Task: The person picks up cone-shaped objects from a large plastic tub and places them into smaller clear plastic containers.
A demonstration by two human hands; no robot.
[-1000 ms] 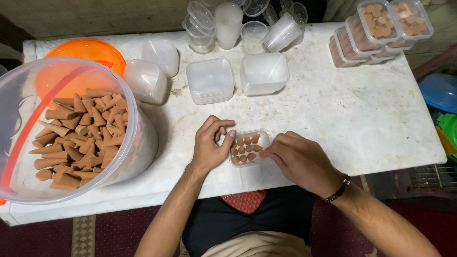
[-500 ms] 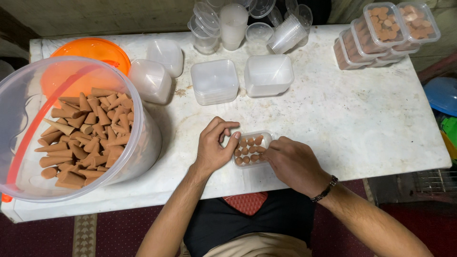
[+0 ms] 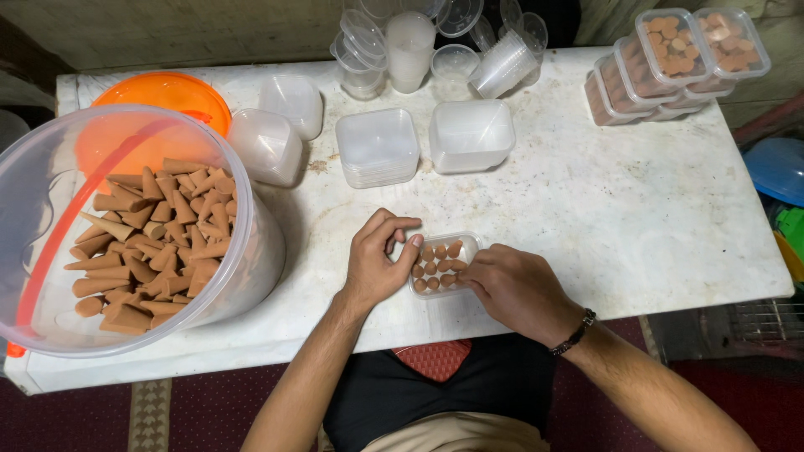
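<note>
A small clear plastic box [image 3: 466, 244] holding several brown cones stood on end sits on the white marble table [image 3: 620, 209] near its front edge. My left hand [image 3: 375, 264] rests against the box's left side, with its fingertips touching the cones at the top left. My right hand [image 3: 512, 289] lies against the box's lower right side, fingers curled at its edge. A big clear tub [image 3: 251, 251] at the left holds a heap of the same brown cones [image 3: 155, 234].
Empty clear boxes [image 3: 377, 146] and lids [image 3: 471, 134] lie behind my hands. Stacked cups [image 3: 410, 46] stand at the back, an orange lid [image 3: 167, 92] behind the tub. Filled, closed boxes [image 3: 670, 54] are stacked at the back right. A blue bowl [image 3: 775, 167] sits off the table's right edge.
Both hands stay at the small box, with only slight finger shifts. The left fingertips have moved onto the cones at the box's top left.
</note>
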